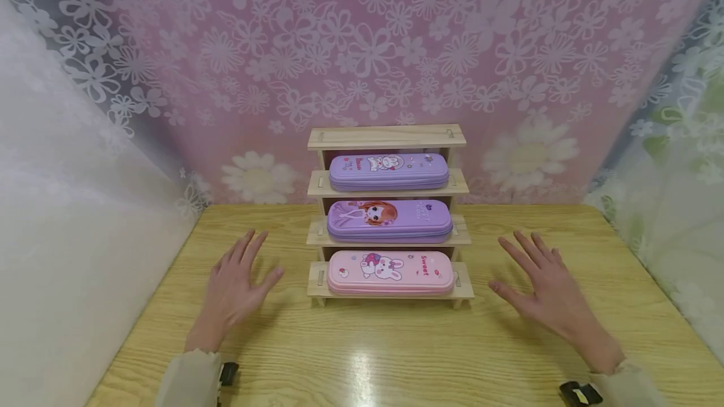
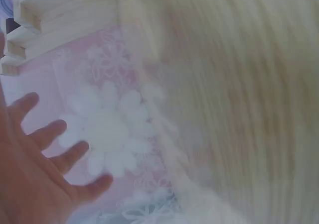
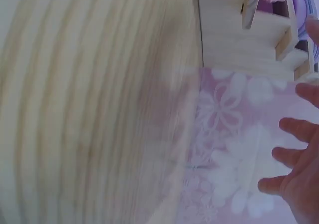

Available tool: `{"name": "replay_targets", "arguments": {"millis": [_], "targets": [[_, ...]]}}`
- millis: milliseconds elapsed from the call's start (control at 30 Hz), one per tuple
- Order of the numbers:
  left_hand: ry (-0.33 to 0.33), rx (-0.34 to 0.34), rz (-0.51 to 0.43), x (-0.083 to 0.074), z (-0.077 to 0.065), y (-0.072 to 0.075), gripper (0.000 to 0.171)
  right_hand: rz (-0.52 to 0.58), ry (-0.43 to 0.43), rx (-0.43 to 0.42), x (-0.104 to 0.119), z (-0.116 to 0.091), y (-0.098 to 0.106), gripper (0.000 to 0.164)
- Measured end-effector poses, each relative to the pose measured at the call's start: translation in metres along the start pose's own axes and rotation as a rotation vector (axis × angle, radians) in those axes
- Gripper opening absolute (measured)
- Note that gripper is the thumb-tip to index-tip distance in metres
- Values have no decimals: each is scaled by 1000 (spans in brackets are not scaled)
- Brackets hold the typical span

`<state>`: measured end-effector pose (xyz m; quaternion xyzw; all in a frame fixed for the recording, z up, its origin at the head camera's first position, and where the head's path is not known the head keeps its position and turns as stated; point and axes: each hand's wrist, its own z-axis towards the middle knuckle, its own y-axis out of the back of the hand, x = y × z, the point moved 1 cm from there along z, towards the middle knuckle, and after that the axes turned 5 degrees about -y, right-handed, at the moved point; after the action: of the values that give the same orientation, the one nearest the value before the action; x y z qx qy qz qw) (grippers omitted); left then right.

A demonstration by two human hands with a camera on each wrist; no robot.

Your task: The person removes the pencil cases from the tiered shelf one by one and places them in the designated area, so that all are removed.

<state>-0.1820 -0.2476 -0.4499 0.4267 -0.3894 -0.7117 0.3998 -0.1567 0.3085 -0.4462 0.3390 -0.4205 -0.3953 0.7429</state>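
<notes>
A stepped wooden rack [image 1: 387, 137] stands in the middle of the head view, bearing three zipped pencil cases. The lowest step carries a pink pencil case [image 1: 345, 272] with a white rabbit and the word Sweet. On the step above lies a purple pencil case [image 1: 413, 222] with a red-haired girl. Higher up is a lilac pencil case [image 1: 356, 171] with a rabbit; the top board is bare. My left hand [image 1: 234, 287], fingers spread, hovers left of the rack, apart from it. Likewise my right hand [image 1: 545, 294] hovers to the right with fingers spread. Both hold nothing.
The rack stands on a wood-grain table [image 1: 362, 338]. A pink flowered curtain [image 1: 367, 49] hangs behind it, and pale sheets flank the left [image 1: 73, 218] and right [image 1: 673, 200] sides. Each sleeve has a dark strap [image 1: 229, 374] at the wrist.
</notes>
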Motion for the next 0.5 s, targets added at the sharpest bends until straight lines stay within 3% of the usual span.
{"name": "replay_targets", "arguments": {"millis": [200, 500], "targets": [[-54, -68, -299, -12, 12, -4, 65, 84, 82, -63, 16, 3, -7, 87], [-82, -79, -587, -34, 32, -11, 57, 207, 252, -105, 39, 10, -15, 80]]}}
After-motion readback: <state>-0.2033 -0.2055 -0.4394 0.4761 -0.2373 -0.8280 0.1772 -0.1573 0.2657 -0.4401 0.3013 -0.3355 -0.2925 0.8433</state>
